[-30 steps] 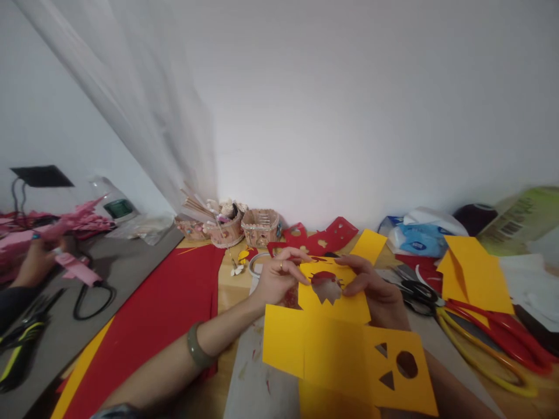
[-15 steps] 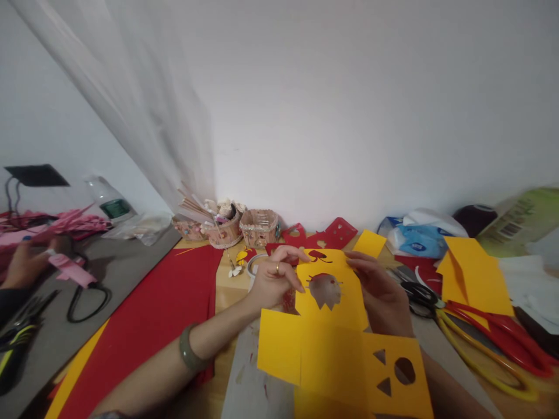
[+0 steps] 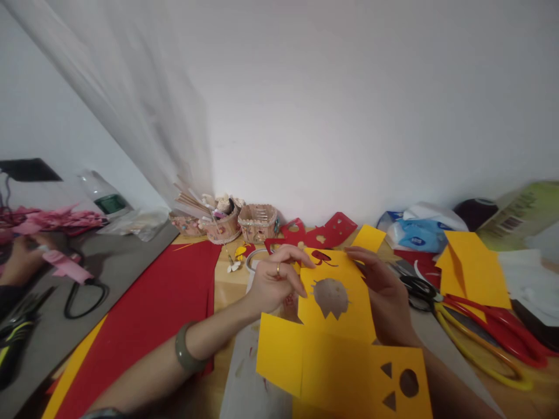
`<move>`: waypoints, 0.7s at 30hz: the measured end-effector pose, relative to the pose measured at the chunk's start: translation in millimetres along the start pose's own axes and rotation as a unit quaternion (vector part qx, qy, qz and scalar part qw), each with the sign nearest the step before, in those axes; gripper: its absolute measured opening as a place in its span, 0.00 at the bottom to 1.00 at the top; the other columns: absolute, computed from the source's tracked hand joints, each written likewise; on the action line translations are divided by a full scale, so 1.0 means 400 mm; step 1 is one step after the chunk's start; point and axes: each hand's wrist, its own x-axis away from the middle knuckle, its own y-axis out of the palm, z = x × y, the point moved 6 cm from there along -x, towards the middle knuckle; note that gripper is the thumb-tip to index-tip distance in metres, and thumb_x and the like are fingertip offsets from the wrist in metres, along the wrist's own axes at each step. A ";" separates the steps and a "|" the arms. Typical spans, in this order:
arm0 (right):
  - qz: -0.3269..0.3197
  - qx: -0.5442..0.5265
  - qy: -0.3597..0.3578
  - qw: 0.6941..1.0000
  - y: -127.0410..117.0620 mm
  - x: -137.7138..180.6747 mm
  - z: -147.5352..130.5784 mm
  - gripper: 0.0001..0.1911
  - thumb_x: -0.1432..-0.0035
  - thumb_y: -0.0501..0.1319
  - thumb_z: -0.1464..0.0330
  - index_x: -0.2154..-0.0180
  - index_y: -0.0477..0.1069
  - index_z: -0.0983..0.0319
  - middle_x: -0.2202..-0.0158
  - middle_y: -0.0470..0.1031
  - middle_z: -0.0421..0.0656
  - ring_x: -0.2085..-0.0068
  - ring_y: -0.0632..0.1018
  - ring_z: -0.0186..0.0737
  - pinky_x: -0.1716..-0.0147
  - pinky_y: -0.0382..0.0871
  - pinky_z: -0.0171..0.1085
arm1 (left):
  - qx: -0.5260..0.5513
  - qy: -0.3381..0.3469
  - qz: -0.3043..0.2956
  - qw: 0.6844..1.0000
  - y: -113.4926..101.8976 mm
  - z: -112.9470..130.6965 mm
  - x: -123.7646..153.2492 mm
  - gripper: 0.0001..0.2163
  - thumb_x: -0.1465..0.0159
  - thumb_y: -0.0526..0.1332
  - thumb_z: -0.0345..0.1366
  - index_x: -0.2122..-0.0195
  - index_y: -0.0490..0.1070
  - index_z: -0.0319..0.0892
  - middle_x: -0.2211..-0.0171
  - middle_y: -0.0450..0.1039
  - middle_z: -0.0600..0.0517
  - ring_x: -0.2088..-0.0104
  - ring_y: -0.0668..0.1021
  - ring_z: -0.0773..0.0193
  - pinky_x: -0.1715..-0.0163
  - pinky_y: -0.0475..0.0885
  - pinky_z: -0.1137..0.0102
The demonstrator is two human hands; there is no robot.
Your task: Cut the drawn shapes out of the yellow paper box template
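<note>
A yellow paper cutout (image 3: 336, 361) with side flaps stands in front of me, pierced by a rounded hole with a jagged lower edge, a round hole and small triangles. My left hand (image 3: 279, 279), with a ring on one finger and a bangle at the wrist, pinches its upper left edge. Around the upper right edge are the fingers of my right hand (image 3: 386, 294); its thumb is hidden behind the paper. Beneath the cutout lies a grey board (image 3: 257, 384).
Red-handled and yellow-handled scissors (image 3: 493, 331) lie at right near folded yellow paper (image 3: 474, 270). Red paper sheets (image 3: 152, 326) spread at left. Decorated baskets (image 3: 258, 224) and red cutouts (image 3: 323, 233) line the wall. At far left, another person's hand (image 3: 24, 259) is near a pink tool (image 3: 67, 266).
The cutout has tilted slightly in my hands, its holes and right flap shifting a little to the right. Both hands keep their grip. The whole view has moved slightly.
</note>
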 end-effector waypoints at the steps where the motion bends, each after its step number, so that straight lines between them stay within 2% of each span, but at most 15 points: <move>1: -0.002 0.003 0.002 1.000 0.000 0.002 -0.003 0.14 0.52 0.68 0.69 0.61 0.75 0.50 0.52 0.72 0.40 0.49 0.73 0.45 0.49 0.67 0.44 | -0.001 0.001 -0.001 1.000 0.002 0.003 0.000 0.16 0.37 0.63 0.35 0.84 0.76 0.46 0.68 0.75 0.47 0.63 0.75 0.60 0.62 0.70 0.64; 10: -0.005 0.029 0.003 1.000 0.003 0.005 -0.019 0.13 0.53 0.68 0.70 0.62 0.75 0.52 0.55 0.74 0.41 0.52 0.74 0.45 0.50 0.69 0.44 | 0.004 0.011 -0.001 1.000 0.003 0.008 0.000 0.16 0.37 0.62 0.34 0.82 0.74 0.44 0.69 0.77 0.48 0.61 0.77 0.59 0.58 0.71 0.61; 16: 0.006 0.007 0.032 0.999 0.003 0.008 -0.004 0.19 0.54 0.69 0.69 0.58 0.74 0.52 0.55 0.75 0.41 0.53 0.76 0.45 0.55 0.72 0.41 | 0.016 0.017 0.004 1.000 0.002 -0.004 0.000 0.16 0.38 0.64 0.35 0.84 0.74 0.43 0.70 0.77 0.48 0.62 0.77 0.61 0.59 0.71 0.63; 21: 0.002 0.021 0.038 0.999 0.001 0.006 -0.001 0.19 0.55 0.69 0.69 0.58 0.74 0.51 0.56 0.76 0.40 0.55 0.77 0.43 0.58 0.73 0.38 | 0.038 -0.018 0.015 0.999 0.002 -0.014 0.002 0.17 0.40 0.66 0.36 0.86 0.72 0.43 0.71 0.77 0.47 0.63 0.77 0.61 0.62 0.71 0.66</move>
